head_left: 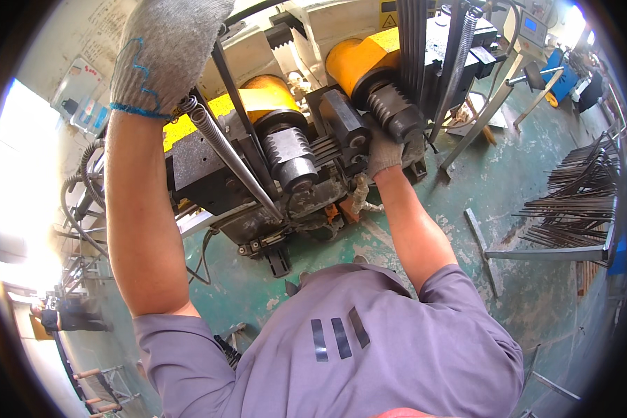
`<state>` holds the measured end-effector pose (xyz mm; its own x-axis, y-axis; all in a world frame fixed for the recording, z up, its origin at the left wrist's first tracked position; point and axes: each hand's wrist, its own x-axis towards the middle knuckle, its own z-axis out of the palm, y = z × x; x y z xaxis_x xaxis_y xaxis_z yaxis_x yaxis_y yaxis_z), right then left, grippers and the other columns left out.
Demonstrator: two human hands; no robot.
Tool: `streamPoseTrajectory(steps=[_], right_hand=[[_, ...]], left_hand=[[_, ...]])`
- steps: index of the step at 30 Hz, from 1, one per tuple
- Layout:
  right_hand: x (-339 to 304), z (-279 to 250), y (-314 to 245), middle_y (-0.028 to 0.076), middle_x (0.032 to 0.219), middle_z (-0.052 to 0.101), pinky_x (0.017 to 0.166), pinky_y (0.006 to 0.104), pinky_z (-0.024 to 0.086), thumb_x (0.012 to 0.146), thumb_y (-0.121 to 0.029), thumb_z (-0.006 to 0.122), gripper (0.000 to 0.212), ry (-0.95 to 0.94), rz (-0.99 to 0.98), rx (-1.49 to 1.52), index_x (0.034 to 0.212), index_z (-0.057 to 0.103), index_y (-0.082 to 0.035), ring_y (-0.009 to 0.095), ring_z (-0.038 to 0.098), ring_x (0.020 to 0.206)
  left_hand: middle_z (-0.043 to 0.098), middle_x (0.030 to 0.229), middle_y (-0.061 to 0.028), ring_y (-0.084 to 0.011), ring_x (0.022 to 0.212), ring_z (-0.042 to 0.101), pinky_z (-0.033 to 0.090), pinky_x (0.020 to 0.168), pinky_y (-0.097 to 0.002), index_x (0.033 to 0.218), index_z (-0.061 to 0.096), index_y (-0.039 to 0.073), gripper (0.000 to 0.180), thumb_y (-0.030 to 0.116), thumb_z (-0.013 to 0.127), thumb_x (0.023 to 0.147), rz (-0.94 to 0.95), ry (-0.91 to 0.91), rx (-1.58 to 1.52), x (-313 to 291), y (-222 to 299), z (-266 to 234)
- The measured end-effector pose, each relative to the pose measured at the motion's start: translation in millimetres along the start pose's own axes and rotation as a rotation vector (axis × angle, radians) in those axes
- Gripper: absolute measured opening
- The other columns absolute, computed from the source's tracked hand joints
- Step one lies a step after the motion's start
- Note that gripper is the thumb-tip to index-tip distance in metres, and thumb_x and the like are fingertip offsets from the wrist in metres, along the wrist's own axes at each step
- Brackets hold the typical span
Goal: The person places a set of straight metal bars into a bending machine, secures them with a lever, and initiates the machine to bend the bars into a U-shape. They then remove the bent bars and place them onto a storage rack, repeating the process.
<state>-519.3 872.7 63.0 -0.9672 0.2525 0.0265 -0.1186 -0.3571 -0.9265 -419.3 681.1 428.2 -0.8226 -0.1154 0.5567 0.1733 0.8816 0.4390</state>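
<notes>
My left hand (166, 52), in a grey knit glove with a blue cuff, is raised close at the upper left beside a dark rod (235, 97). Its fingers run out at the top edge, so what they hold does not show. My right hand (385, 150), also gloved, reaches low between the machine's black block (343, 120) and the right grooved steel roller (390, 108). Machine parts cover those fingers. A matching grooved roller (289, 150) sits left of the block. Both rollers stick out toward me from yellow housings (268, 94).
A long coil spring (233, 157) slants across the machine's left side; another spring (460, 66) stands at the right. Dark rods lie in a pile (578, 191) by a metal rack (547, 254). A control box (529, 31) stands far right. Someone (73, 315) is at the far left.
</notes>
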Motion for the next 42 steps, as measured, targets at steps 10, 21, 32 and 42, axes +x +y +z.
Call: streamPoseTrajectory(steps=[10, 21, 32, 42], right_hand=[[2.2, -0.1, 4.0, 0.009, 0.123, 0.069, 0.088, 0.0345, 0.058, 0.092, -0.02, 0.081, 0.048, 0.013, -0.028, -0.042, 0.134, 0.066, -0.002, 0.018, 0.068, 0.104], [-3.7, 1.4, -1.3, 0.012, 0.125, 0.071, 0.091, 0.0345, 0.058, 0.096, -0.01, 0.071, 0.035, -0.04, -0.022, -0.073, 0.13, 0.069, -0.002, 0.021, 0.07, 0.106], [11.1, -22.3, 57.4, 0.008, 0.105, 0.077, 0.088, 0.0347, 0.054, 0.094, -0.012, 0.076, 0.024, -0.078, -0.098, -0.137, 0.113, 0.075, 0.002, 0.019, 0.07, 0.096], [4.1, -17.0, 45.0, 0.009, 0.106, 0.077, 0.083, 0.0356, 0.055, 0.092, -0.012, 0.079, 0.024, -0.082, 0.053, 0.061, 0.111, 0.074, 0.003, 0.02, 0.07, 0.094]], left_hand=[[0.079, 0.106, -0.0119, -0.0229, 0.089, 0.078, 0.065, 0.078, -0.0327, 0.119, 0.078, 0.008, 0.023, 0.004, 0.069, 0.098, 0.723, 0.044, 0.473, 32.0, -89.2, -2.1], [0.076, 0.098, -0.0168, -0.0253, 0.091, 0.077, 0.062, 0.09, -0.0366, 0.114, 0.071, -0.005, 0.023, 0.012, 0.063, 0.102, -0.082, -0.061, -0.305, 4.0, -40.0, -8.5], [0.08, 0.103, -0.0152, -0.0268, 0.099, 0.079, 0.057, 0.101, -0.038, 0.127, 0.07, -0.005, 0.044, 0.024, 0.074, 0.095, 0.091, -0.251, -0.229, 2.2, -65.6, -36.2], [0.081, 0.101, -0.0091, -0.0215, 0.097, 0.078, 0.055, 0.104, -0.0388, 0.124, 0.074, 0.001, 0.047, 0.034, 0.079, 0.09, -0.005, -0.121, -0.128, -4.6, -57.4, -27.9]])
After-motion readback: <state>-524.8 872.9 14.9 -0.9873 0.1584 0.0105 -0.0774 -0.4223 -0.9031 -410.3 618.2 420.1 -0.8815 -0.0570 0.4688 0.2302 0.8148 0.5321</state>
